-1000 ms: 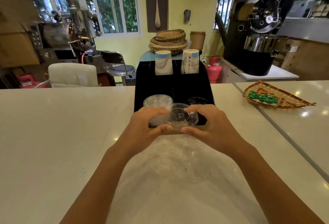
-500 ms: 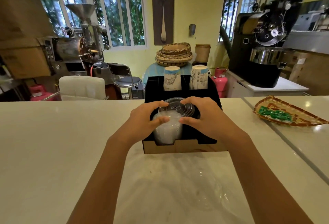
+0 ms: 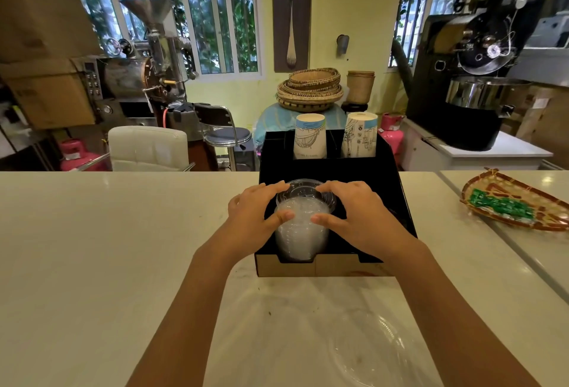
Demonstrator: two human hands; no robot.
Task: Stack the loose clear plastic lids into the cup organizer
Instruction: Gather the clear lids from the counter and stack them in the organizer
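A black cup organizer (image 3: 397, 202) stands on the pale counter straight ahead. In its front left slot sits a tall stack of clear plastic lids (image 3: 300, 232). A clear lid (image 3: 304, 193) rests on top of that stack. My left hand (image 3: 255, 217) grips the lid and stack from the left, and my right hand (image 3: 354, 217) grips them from the right, thumbs on the near side and fingers curled over the top rim. The front right slot is mostly hidden by my right hand.
Two paper cup stacks (image 3: 311, 137) (image 3: 360, 135) stand in the organizer's back slots. A crumpled clear plastic bag (image 3: 363, 346) lies on the counter near me. A woven tray (image 3: 517, 202) with a green packet sits at the right. Coffee machines stand behind the counter.
The lid has moved from in front of the organizer up onto the stack in the front left slot. Both hands followed it and now press around the stack's top.
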